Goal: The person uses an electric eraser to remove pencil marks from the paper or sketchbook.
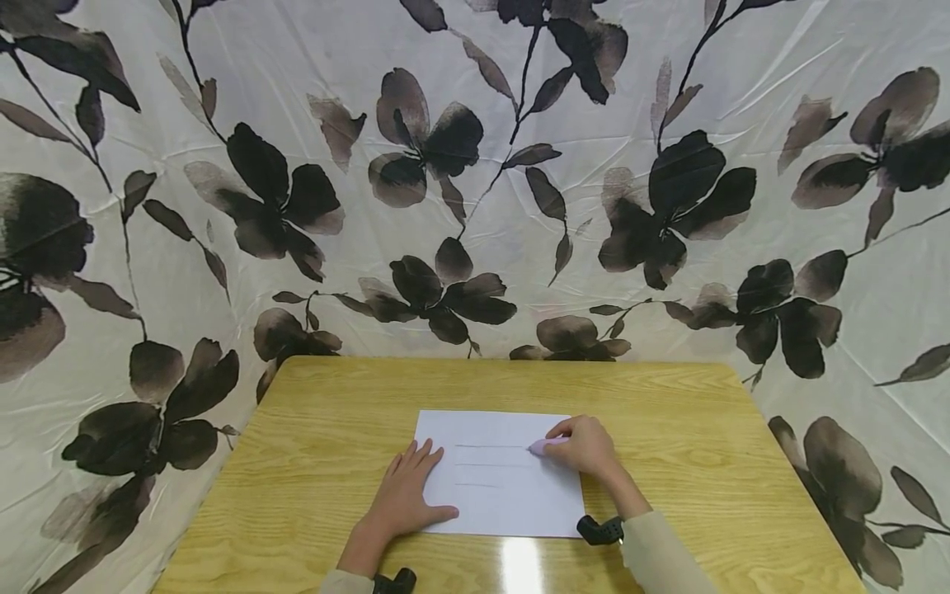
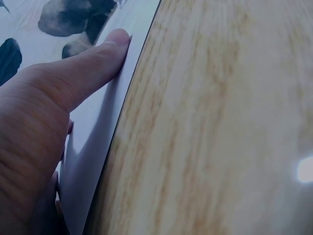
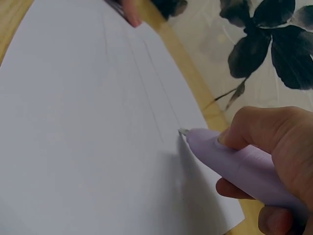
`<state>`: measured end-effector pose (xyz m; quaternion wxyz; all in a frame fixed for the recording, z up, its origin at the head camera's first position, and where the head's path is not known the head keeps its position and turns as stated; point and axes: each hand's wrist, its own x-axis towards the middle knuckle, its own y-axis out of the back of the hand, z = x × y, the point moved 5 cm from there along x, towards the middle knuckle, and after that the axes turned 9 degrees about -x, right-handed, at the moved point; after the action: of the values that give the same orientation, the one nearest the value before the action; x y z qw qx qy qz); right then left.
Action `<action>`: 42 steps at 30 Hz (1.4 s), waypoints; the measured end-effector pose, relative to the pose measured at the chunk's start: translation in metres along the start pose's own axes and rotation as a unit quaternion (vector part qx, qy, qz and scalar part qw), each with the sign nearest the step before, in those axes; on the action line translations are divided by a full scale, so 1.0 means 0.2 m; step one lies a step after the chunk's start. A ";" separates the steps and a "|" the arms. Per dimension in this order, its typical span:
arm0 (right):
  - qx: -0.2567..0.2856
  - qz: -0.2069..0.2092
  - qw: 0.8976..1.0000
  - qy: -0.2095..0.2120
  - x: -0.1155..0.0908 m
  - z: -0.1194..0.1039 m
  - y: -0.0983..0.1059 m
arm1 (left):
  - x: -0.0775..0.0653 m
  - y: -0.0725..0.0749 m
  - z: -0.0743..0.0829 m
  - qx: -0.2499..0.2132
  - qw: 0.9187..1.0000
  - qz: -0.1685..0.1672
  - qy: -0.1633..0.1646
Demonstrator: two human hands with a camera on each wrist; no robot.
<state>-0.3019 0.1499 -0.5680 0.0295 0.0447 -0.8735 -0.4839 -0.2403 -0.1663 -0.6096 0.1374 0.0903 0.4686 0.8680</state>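
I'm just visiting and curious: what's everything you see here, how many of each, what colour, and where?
paper: 1, white, on the table
lines: 3, faint grey, across the paper
tool: 1, pale purple, its tip at the right end of the far line
table: 1, yellowish wood, under the paper
glare: 1 patch, white, near side of the table
backdrop: count unclear, white with dark flowers, around the table
wrist devices: 2, black, one at each wrist
sleeves: 2, beige, on both arms
left hand: 1, bare, spread on the paper's left
right hand: 1, bare, holding the tool
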 end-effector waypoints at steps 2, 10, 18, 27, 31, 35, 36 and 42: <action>0.001 0.001 1.000 -0.002 0.00 0.00 0.00 | 0.00 0.00 0.00 0.000 1.000 -0.002 0.002; -0.001 0.010 1.000 -0.018 0.01 0.01 0.00 | 0.00 0.00 0.00 -0.001 1.000 -0.002 0.003; -0.010 0.009 1.000 -0.002 0.01 0.01 0.03 | 0.00 0.00 -0.01 0.004 1.000 -0.001 0.003; -0.010 0.003 1.000 0.007 0.01 0.00 0.02 | 0.00 -0.01 -0.02 0.009 1.000 0.003 0.000; -0.005 0.007 1.000 0.000 0.01 -0.01 0.01 | 0.01 -0.01 -0.03 0.012 1.000 0.003 0.002; -0.003 0.006 1.000 0.003 0.01 -0.01 0.01 | 0.01 -0.01 -0.02 0.004 1.000 0.005 -0.002; -0.005 0.005 1.000 0.004 0.01 -0.02 0.01 | 0.01 -0.01 -0.02 0.004 1.000 0.006 -0.003; -0.006 0.003 1.000 -0.001 0.01 -0.01 0.00 | 0.00 0.00 -0.01 0.002 1.000 0.007 -0.005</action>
<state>-0.3027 0.1477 -0.5659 0.0307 0.0411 -0.8706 -0.4894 -0.2406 -0.1680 -0.6114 0.1336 0.0987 0.4693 0.8673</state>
